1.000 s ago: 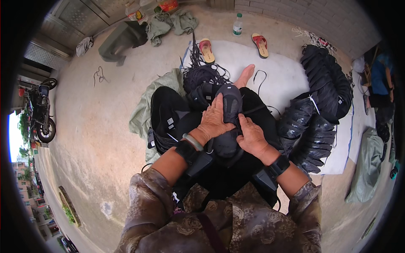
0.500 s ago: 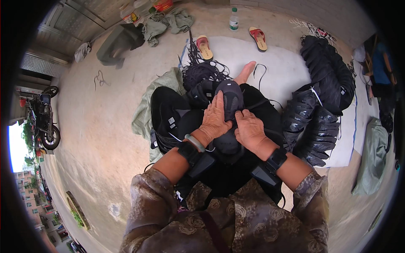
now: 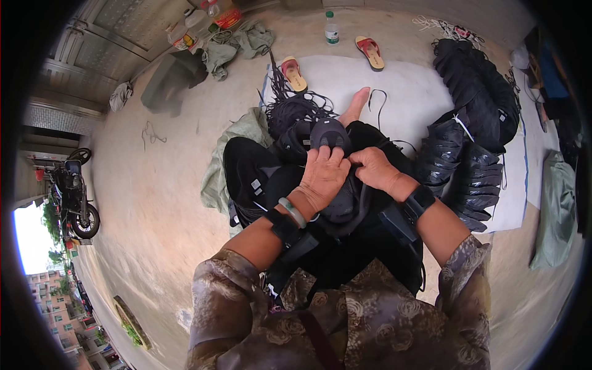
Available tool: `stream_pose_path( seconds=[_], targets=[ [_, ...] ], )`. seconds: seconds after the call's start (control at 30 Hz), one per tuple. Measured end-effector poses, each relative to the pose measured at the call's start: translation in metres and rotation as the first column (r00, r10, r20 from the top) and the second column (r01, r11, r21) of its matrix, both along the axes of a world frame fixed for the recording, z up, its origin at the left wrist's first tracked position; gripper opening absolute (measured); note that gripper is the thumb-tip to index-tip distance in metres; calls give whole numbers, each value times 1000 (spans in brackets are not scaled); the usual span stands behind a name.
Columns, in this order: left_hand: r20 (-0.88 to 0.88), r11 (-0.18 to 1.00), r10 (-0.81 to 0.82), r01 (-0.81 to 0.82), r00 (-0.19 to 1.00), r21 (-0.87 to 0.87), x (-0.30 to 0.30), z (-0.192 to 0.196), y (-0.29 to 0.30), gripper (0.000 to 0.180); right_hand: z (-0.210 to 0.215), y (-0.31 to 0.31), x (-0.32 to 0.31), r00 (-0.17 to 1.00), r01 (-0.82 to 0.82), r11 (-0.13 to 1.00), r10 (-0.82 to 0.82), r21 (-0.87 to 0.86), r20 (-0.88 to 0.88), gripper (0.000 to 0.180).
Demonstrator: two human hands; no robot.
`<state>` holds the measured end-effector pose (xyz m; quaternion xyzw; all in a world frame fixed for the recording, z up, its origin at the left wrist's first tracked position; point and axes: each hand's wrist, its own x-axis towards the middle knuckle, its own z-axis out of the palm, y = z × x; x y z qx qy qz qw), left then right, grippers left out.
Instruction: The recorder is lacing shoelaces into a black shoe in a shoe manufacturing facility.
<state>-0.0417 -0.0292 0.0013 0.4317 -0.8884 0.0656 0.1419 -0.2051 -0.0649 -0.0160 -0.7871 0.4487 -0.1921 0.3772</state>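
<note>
A: Your left hand (image 3: 324, 177) lies over the dark shoe (image 3: 330, 131), fingers bent and only slightly parted, gripping it from above.

B: Your right hand (image 3: 376, 170) is closed more tightly, with thumb and forefinger pinched on the shoe's right edge. Whether a lace sits between them is too small to tell.

A: So you have one shoe under both hands, in the middle of your lap, its rounded end with a white label pointing to the far side. Your two hands nearly meet on it.

B: Count around you: one black wristband on each wrist, and one pale bracelet (image 3: 292, 213) on your left.

A: Just beyond the shoe, to the left, you have one heap of black laces (image 3: 296, 114), too tangled to count. One bare foot (image 3: 356, 106) rests on the white sheet (image 3: 410, 92), near one loose lace (image 3: 381, 111).

B: Farther off you have two red-strapped sandals (image 3: 294, 75), well apart, and one green-capped bottle (image 3: 332, 31). To your right, stacked black shoe parts (image 3: 475, 92) overlap too closely to count.

A: Far left, you have one motorcycle (image 3: 77, 194).
</note>
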Motion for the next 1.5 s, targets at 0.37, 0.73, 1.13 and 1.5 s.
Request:
stream_pose_path(
  seconds=[0.37,0.73,1.13,1.5],
  targets=[
    [159,996,-55,44,986,73,-4,1,-1,13,7,11,2,997,50,990,-57,135,48,24],
    [90,730,655,-660,750,180,223,10,154,10,0,62,-7,988,135,976,-146,-170,-52,47],
    [-343,-147,647,-553,-681,820,426,54,360,15,-6,22,-2,763,413,656,-627,632,153,39],
    [-579,831,276,-112,-767,545,467,123,316,20,-24,-1,1,838,484,794,-542,368,68,17]
  ],
)
